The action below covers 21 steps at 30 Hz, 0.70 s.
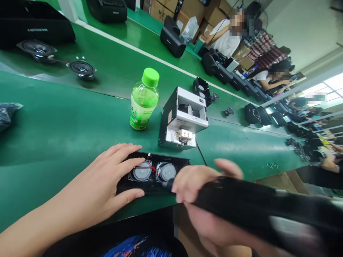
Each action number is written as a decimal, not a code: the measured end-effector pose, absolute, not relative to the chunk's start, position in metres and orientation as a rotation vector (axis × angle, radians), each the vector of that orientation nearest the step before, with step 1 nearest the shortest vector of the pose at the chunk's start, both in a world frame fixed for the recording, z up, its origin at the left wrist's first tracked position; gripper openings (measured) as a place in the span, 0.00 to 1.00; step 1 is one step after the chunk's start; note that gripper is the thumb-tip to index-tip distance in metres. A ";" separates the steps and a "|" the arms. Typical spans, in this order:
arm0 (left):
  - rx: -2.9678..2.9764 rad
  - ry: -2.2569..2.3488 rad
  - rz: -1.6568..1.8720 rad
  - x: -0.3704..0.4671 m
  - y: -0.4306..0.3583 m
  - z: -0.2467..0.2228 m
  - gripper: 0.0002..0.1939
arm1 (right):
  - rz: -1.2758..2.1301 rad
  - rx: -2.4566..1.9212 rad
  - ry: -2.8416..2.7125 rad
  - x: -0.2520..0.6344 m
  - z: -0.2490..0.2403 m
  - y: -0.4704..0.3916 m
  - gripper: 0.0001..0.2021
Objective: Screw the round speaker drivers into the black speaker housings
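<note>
A black speaker housing [160, 188] lies on the green bench in front of me, its inner side facing up. Two round speaker drivers sit in it, a left driver [141, 172] and a right driver [166, 172], with red wires between them. My left hand [112, 175] spans the housing's left end, fingers over the far side and thumb along the near side, holding it. My right hand [198, 189] is wrapped round a long black electric screwdriver [241, 200], blurred by motion. Its tip is at the lower edge of the right driver; whether it touches a screw cannot be seen.
Behind the housing stand a screw feeder [184, 117] and a green-capped bottle [144, 100]. Loose speaker drivers [81, 69] lie at the back left. Black speaker cases [173, 37] line the far belt. Co-workers [226, 39] sit beyond. A plastic bag [9, 114] is at left.
</note>
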State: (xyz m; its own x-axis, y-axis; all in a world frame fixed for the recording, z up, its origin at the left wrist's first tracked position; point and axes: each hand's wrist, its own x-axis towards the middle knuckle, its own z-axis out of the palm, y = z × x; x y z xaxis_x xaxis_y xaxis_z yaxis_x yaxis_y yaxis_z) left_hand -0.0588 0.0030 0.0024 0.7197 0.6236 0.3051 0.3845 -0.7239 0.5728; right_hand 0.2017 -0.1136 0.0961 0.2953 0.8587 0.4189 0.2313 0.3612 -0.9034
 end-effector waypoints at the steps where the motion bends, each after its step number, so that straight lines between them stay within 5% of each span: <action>1: 2.474 0.769 0.680 -0.060 0.006 0.002 0.25 | 0.520 -1.077 -1.136 0.213 0.110 -0.106 0.28; 5: 2.531 0.848 0.611 -0.053 0.019 0.001 0.22 | 0.380 -0.903 -1.075 0.257 0.147 -0.055 0.25; 10: 2.621 0.796 0.395 -0.038 0.037 0.010 0.20 | 0.391 -0.908 -1.110 0.272 0.138 0.001 0.41; 21: 2.555 0.780 0.472 -0.044 0.034 0.006 0.22 | 0.569 -0.965 -0.893 0.274 0.131 -0.004 0.39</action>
State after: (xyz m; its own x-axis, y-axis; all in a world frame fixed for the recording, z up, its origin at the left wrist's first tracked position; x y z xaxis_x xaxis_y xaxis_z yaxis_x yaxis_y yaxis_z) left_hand -0.0442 0.0340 0.0060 0.7843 0.5896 0.1931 0.4450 -0.7515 0.4871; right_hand 0.2743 -0.0036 0.1309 0.5287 0.7557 0.3864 -0.0316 0.4725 -0.8808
